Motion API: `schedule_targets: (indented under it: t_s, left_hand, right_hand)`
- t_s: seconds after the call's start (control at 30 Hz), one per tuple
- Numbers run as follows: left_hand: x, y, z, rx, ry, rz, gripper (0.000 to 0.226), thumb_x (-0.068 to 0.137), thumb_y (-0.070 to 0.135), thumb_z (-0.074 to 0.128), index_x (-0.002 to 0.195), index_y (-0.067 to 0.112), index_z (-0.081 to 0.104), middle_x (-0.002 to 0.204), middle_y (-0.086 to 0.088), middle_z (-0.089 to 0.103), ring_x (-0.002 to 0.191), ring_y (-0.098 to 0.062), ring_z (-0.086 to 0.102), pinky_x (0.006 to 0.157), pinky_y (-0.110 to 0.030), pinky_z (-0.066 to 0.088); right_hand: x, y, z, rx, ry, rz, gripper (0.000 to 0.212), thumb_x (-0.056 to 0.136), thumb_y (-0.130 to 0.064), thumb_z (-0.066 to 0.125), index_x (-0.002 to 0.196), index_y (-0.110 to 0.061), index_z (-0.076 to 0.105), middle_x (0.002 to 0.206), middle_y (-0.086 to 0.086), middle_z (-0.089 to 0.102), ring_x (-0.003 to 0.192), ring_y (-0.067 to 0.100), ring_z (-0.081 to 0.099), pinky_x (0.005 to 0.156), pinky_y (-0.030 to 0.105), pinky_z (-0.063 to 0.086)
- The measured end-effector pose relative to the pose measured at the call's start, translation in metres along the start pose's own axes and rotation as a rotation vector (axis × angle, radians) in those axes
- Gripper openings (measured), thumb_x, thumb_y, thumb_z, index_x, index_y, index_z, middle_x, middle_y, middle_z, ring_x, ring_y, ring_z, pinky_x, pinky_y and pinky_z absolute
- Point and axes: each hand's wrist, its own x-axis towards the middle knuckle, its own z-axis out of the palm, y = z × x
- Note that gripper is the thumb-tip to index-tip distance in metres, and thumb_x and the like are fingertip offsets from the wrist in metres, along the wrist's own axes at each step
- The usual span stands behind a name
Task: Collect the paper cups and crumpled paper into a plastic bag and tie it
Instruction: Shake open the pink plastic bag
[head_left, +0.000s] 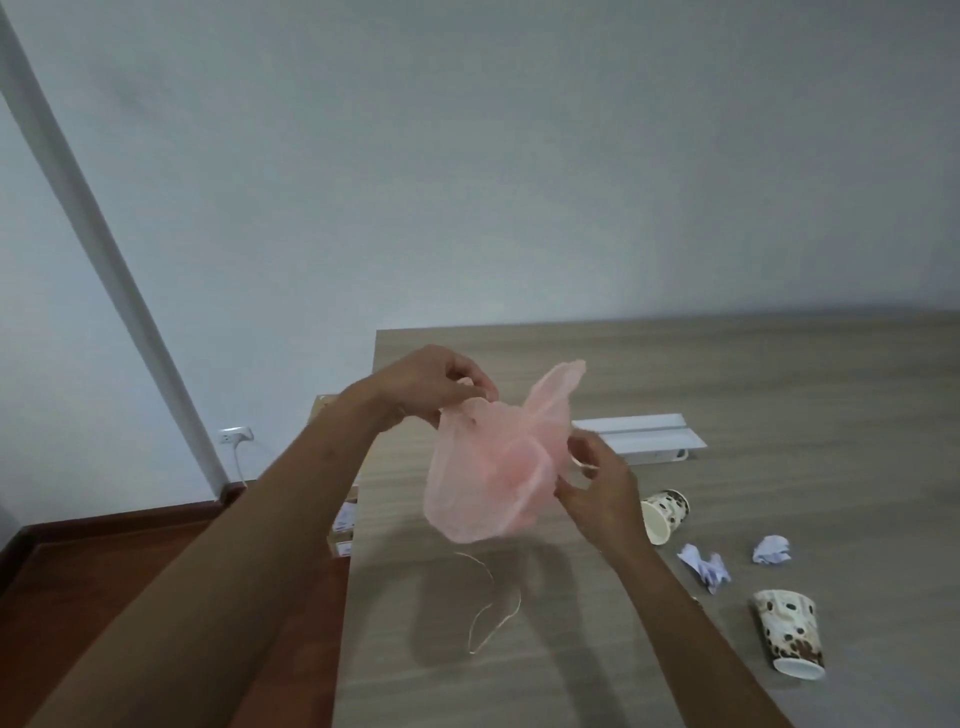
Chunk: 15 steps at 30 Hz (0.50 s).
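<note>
A thin pink plastic bag (493, 467) hangs in the air above the wooden table (779, 389). My left hand (431, 384) pinches its upper left edge. My right hand (597, 488) grips its right side below a raised handle loop. Two brown-patterned paper cups lie on their sides on the table: one (665, 514) just right of my right hand, another (789, 631) nearer the front right. Two crumpled white paper balls (706, 566) (772, 550) lie between the cups. A thin pale string (493, 608) lies curled on the table under the bag.
A flat white tray-like piece (649, 434) lies on the table behind the bag. The table's left edge drops to a red-brown floor (104, 561), where small boxes (345, 519) sit. A wall socket with a cable (236, 435) is low on the wall.
</note>
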Motion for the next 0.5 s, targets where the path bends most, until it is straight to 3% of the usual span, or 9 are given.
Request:
schedule_targets:
  t_s: [0.07, 0.13, 0.17, 0.23, 0.27, 0.33, 0.43, 0.5]
  left_hand:
    - [-0.003, -0.002, 0.011, -0.049, 0.140, 0.052, 0.014, 0.092, 0.005, 0.060, 0.086, 0.007, 0.072, 0.080, -0.002, 0.066, 0.052, -0.001, 0.061, 0.045, -0.016, 0.046]
    - [-0.004, -0.007, 0.019, -0.106, 0.242, 0.098, 0.016, 0.091, 0.004, 0.060, 0.080, 0.011, 0.070, 0.085, -0.006, 0.069, 0.058, -0.009, 0.064, 0.045, -0.021, 0.048]
    - [-0.005, -0.008, 0.022, -0.119, 0.277, 0.112, 0.015, 0.091, 0.005, 0.062, 0.080, 0.010, 0.069, 0.086, -0.006, 0.070, 0.061, -0.012, 0.064, 0.045, -0.022, 0.049]
    - [-0.007, -0.009, 0.027, -0.136, 0.318, 0.136, 0.009, 0.091, 0.009, 0.065, 0.084, 0.005, 0.070, 0.083, -0.001, 0.070, 0.059, -0.008, 0.061, 0.043, -0.017, 0.045]
    - [-0.008, -0.009, 0.029, -0.155, 0.333, 0.146, 0.011, 0.091, 0.012, 0.068, 0.086, 0.002, 0.070, 0.079, 0.001, 0.069, 0.054, -0.004, 0.060, 0.041, -0.014, 0.043]
    - [-0.011, -0.012, 0.032, -0.205, 0.370, 0.143, 0.016, 0.090, 0.017, 0.070, 0.087, 0.001, 0.069, 0.078, 0.000, 0.065, 0.050, -0.001, 0.058, 0.041, -0.014, 0.043]
    - [-0.015, -0.025, 0.026, -0.290, 0.460, 0.047, 0.018, 0.092, 0.022, 0.067, 0.090, 0.004, 0.068, 0.096, -0.007, 0.066, 0.071, -0.012, 0.064, 0.048, -0.024, 0.054]
    - [-0.018, -0.036, 0.019, -0.266, 0.480, -0.004, 0.029, 0.094, 0.036, 0.062, 0.094, 0.008, 0.069, 0.106, -0.012, 0.066, 0.081, -0.019, 0.064, 0.059, -0.032, 0.061]
  right_hand:
    - [-0.005, -0.019, -0.009, 0.150, 0.246, 0.021, 0.041, 0.078, 0.001, 0.069, 0.098, -0.034, 0.060, 0.102, -0.011, 0.068, 0.094, -0.003, 0.061, 0.084, 0.032, 0.051]
    - [-0.014, -0.048, -0.025, 0.367, 0.421, -0.016, 0.021, 0.077, -0.017, 0.064, 0.093, -0.029, 0.057, 0.097, -0.011, 0.068, 0.088, -0.002, 0.063, 0.079, 0.032, 0.049]
    - [-0.019, -0.066, -0.032, 0.431, 0.388, -0.024, 0.024, 0.074, -0.032, 0.065, 0.095, -0.028, 0.056, 0.098, -0.015, 0.067, 0.087, -0.001, 0.064, 0.077, 0.031, 0.051]
    - [-0.022, -0.086, -0.036, 0.311, 0.137, 0.021, 0.060, 0.062, -0.054, 0.076, 0.113, -0.033, 0.052, 0.108, -0.022, 0.062, 0.090, 0.000, 0.066, 0.077, 0.030, 0.054]
    - [-0.022, -0.089, -0.035, 0.137, 0.037, 0.055, 0.072, 0.060, -0.053, 0.082, 0.121, -0.036, 0.047, 0.113, -0.023, 0.058, 0.091, 0.003, 0.065, 0.078, 0.029, 0.054]
    - [-0.017, -0.082, -0.031, -0.125, 0.011, 0.100, 0.069, 0.066, -0.032, 0.084, 0.125, -0.032, 0.049, 0.112, -0.012, 0.059, 0.086, 0.011, 0.064, 0.076, 0.028, 0.051]
    - [-0.013, -0.062, -0.036, -0.067, 0.175, 0.139, 0.044, 0.075, -0.005, 0.072, 0.113, -0.023, 0.059, 0.094, 0.003, 0.069, 0.068, 0.010, 0.067, 0.068, 0.027, 0.055]
    - [-0.013, -0.052, -0.042, 0.038, 0.228, 0.147, 0.040, 0.078, 0.001, 0.069, 0.111, -0.020, 0.059, 0.087, 0.001, 0.070, 0.058, 0.000, 0.064, 0.058, 0.013, 0.051]
